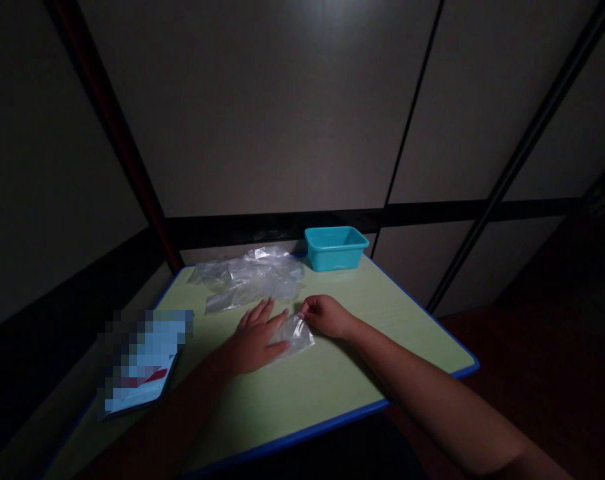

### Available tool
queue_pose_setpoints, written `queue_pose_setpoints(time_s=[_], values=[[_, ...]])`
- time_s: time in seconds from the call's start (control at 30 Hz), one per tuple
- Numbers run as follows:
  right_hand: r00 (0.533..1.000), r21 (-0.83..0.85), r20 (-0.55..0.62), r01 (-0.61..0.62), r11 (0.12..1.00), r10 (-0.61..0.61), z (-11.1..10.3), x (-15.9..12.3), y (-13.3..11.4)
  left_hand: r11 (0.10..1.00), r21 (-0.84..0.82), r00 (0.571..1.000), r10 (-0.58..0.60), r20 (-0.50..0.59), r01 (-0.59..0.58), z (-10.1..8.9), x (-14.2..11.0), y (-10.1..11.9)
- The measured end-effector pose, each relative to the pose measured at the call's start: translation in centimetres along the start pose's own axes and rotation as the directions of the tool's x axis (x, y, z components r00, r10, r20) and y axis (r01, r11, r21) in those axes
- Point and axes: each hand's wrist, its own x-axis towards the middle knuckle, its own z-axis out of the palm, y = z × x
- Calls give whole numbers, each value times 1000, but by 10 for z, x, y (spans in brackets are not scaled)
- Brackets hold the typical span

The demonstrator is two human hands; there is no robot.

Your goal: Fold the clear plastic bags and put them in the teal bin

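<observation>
A small clear plastic bag [300, 335] lies on the light green table [282, 407] between my hands. My left hand [255, 339] rests on it with fingers spread, pressing its left part to the tabletop and hiding that part. Closed in a pinch, my right hand [327, 316] grips the bag's upper right corner. Just beyond my hands, a loose heap of clear plastic bags [252, 275] spreads across the back left of the table.
A turquoise plastic basket [336, 257] stands at the table's back right corner. On the left lies a flat tablet-like device [149, 360] with a lit, partly blurred screen. Panelled cabinet doors [277, 120] rise behind the table, whose edge is blue.
</observation>
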Motion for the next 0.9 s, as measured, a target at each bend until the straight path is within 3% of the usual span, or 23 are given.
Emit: queue_pose_setpoints(time_s=[0.13,0.27,0.4,0.57,0.7,0.9], values=[[996,-169,-88,11,985,-27,-4,-2,-6,999,-41,988,-17,-151,11,2,3,-1],[986,-268,-157,17,963,-61,-6,-5,-13,989,-117,951,46,-307,-85,-2,7,0],[974,-343,-203,24,939,-99,-8,-9,-21,959,-243,920,41,-390,-146,-6,9,1],[963,-360,-116,187,914,-243,-9,-15,-28,936,-318,909,5,-416,-151,-6,9,2],[945,-285,-1,313,906,-327,-10,-19,-31,900,-366,914,79,-398,-237,-7,8,2],[934,-249,6,348,904,-357,-10,-22,-32,827,-434,918,223,-329,-356,-14,9,5]])
